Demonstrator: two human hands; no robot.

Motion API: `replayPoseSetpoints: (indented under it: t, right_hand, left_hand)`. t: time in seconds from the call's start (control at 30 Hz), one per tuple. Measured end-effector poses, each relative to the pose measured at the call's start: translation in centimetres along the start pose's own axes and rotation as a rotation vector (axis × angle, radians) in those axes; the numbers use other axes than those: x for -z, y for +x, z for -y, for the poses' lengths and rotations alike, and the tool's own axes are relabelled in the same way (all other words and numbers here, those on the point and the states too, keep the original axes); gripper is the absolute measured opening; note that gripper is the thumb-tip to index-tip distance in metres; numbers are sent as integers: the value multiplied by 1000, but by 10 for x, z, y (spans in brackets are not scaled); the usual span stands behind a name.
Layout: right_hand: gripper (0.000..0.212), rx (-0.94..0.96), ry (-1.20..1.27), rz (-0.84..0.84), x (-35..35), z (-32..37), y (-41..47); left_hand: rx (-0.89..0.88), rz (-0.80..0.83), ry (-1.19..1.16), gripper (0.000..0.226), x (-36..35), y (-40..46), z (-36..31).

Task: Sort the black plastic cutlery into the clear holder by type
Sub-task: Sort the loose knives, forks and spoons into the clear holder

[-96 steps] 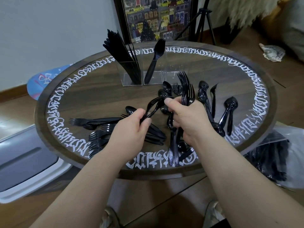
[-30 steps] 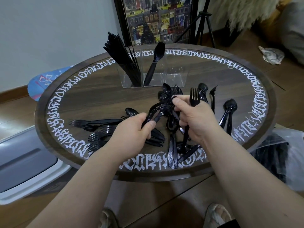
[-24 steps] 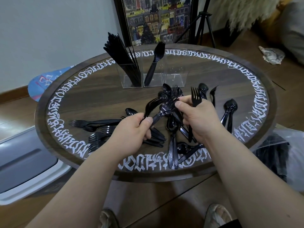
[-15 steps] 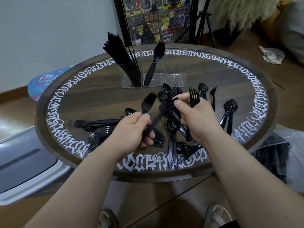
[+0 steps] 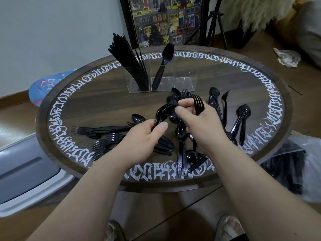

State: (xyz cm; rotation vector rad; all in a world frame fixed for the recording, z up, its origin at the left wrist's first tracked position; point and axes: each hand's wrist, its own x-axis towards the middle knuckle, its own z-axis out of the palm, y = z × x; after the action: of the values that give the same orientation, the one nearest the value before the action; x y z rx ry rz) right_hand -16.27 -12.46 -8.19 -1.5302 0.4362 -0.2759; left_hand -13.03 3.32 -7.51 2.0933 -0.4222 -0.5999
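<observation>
My left hand (image 5: 144, 138) grips the handles of a small bunch of black cutlery (image 5: 164, 113) that arches up and to the right. My right hand (image 5: 198, 122) holds an upright black fork (image 5: 198, 104) in its curled fingers, while its thumb and fingertips touch the heads of the left hand's bunch. The clear holder (image 5: 184, 84) stands at the table's far middle: knives (image 5: 128, 61) fill its left compartment, one spork-like piece (image 5: 163, 66) leans in the middle, the right is bare. Loose forks (image 5: 102, 134) lie left, spoons (image 5: 241, 122) right.
The round wooden table (image 5: 107, 94) has a white lettered rim. A framed picture (image 5: 165, 20) and tripod (image 5: 215, 23) stand behind it. A grey-white bin (image 5: 20, 171) sits at the left, a plastic bag of black cutlery (image 5: 295, 169) at the right.
The piece that my left hand held upright has tipped down to the right into the bunch. My right hand's fingertips have come onto the bunch's heads, still keeping the upright fork.
</observation>
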Motion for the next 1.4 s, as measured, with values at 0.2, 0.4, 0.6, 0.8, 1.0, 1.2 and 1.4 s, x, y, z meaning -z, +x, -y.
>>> replayPoseSetpoints:
  t: [0.2, 0.4, 0.6, 0.8, 1.0, 1.2, 1.4]
  right_hand:
    - [18, -105, 308, -88, 3, 9, 2]
    - [13, -124, 191, 94, 8, 11, -3]
    - [14, -164, 260, 234, 2, 2, -2]
    - [11, -156, 256, 162, -2, -2, -2]
    - [43, 15, -49, 92, 0, -3, -3]
    - [42, 192, -581, 237, 0, -6, -7]
    - [33, 211, -548, 189, 1, -3, -8]
  left_hand:
    - [-7, -163, 68, 38, 3, 3, 4]
    - [-11, -130, 10, 30, 4, 6, 7]
    - [43, -43, -98, 25, -2, 4, 3]
    - [-28, 13, -86, 33, -7, 6, 8]
    - [-38, 93, -64, 37, -7, 7, 10]
    - [-25, 118, 36, 32, -7, 6, 14]
    - [-137, 8, 309, 23, -10, 4, 9]
